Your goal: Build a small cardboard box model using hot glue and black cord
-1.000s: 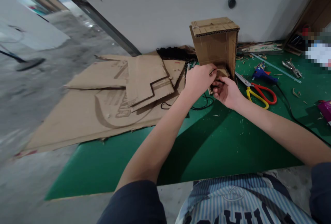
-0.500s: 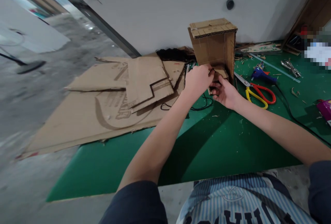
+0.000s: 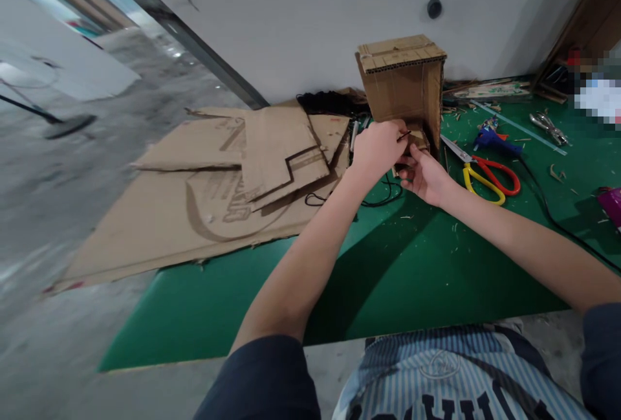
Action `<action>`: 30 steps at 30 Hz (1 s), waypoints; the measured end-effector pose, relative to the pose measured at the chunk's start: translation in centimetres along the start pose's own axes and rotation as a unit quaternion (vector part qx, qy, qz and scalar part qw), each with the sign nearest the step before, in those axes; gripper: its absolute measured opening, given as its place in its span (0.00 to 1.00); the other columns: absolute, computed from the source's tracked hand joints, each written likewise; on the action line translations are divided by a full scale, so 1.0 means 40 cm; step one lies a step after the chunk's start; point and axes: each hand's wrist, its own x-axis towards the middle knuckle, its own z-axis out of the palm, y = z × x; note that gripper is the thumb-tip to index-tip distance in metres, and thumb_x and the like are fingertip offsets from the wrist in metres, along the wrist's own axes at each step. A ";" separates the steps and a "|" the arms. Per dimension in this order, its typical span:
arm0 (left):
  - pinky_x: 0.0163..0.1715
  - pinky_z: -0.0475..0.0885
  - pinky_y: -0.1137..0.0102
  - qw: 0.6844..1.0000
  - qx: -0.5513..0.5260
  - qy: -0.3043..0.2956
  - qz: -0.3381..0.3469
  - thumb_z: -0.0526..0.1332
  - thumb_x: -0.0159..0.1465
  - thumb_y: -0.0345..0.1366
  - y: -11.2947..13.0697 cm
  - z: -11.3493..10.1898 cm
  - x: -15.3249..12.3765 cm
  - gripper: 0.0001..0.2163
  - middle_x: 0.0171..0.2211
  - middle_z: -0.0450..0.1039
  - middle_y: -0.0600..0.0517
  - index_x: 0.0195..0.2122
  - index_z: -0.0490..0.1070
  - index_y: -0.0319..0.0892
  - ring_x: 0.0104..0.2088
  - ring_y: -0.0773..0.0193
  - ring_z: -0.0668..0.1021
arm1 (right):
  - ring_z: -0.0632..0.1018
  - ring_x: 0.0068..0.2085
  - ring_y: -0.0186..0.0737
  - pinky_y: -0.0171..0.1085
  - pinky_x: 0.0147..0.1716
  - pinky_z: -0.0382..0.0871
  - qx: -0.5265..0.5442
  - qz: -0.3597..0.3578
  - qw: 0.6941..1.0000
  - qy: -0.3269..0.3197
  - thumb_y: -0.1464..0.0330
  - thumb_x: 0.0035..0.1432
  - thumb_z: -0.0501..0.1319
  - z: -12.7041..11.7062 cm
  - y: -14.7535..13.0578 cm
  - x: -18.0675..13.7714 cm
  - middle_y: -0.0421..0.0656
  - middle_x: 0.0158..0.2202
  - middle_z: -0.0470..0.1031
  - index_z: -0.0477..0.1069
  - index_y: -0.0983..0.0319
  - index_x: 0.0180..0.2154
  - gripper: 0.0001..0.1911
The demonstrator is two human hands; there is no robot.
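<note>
A tall cardboard box [image 3: 402, 91] stands against the wall, with a smaller cardboard part [image 3: 418, 137] jutting out low on its front. My left hand [image 3: 377, 149] is closed in a pinch, a short dark cord end showing at its fingertips. Below it, a loop of black cord [image 3: 388, 197] lies on the table. Curled against the low cardboard part is my right hand [image 3: 423, 176], its thumb on the near edge and its fingers underneath. Both hands partly hide this part.
Cut cardboard sheets [image 3: 228, 193] overlap at the left and overhang the green table [image 3: 388, 277]. Scissors [image 3: 485, 174] with red and yellow handles lie right of the box, near a blue glue gun [image 3: 497, 142] with a black cable. Scraps are scattered around. A purple packet [image 3: 610, 205] sits far right.
My left hand has shifted slightly, and the dark cord end at its fingertips now points right. The right hand keeps its place at the cardboard. The view has moved a little.
</note>
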 end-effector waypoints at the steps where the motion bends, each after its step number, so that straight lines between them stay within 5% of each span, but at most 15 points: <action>1: 0.50 0.79 0.56 1.000 -0.002 -0.003 0.001 0.56 0.69 0.37 -0.001 -0.001 0.001 0.17 0.48 0.85 0.42 0.54 0.81 0.44 0.52 0.44 0.84 | 0.71 0.21 0.26 0.28 0.20 0.66 -0.001 -0.002 1.000 -0.001 0.56 0.73 0.59 0.000 0.001 0.000 0.33 0.31 0.77 0.64 0.56 0.39 0.13; 12: 0.49 0.78 0.56 0.999 0.007 0.003 0.045 0.59 0.67 0.39 -0.010 -0.010 -0.009 0.21 0.48 0.84 0.43 0.60 0.77 0.46 0.53 0.43 0.84 | 0.70 0.21 0.27 0.29 0.21 0.65 -0.002 -0.007 1.000 -0.003 0.51 0.67 0.65 0.005 0.003 -0.003 0.31 0.28 0.73 0.62 0.55 0.39 0.18; 23: 0.50 0.78 0.56 0.999 0.033 -0.014 0.030 0.55 0.70 0.36 0.003 -0.011 -0.002 0.18 0.53 0.84 0.45 0.55 0.82 0.48 0.53 0.45 0.84 | 0.70 0.21 0.27 0.30 0.20 0.66 -0.012 0.018 1.000 0.008 0.58 0.77 0.51 0.018 -0.010 -0.020 0.34 0.32 0.78 0.63 0.56 0.39 0.13; 30: 0.51 0.79 0.57 0.999 -0.002 0.014 0.041 0.57 0.70 0.34 0.006 -0.005 -0.008 0.19 0.58 0.80 0.46 0.59 0.78 0.47 0.54 0.47 0.83 | 0.70 0.21 0.28 0.30 0.21 0.67 -0.011 0.017 1.000 0.006 0.56 0.76 0.55 0.012 -0.002 -0.011 0.33 0.31 0.77 0.63 0.55 0.40 0.12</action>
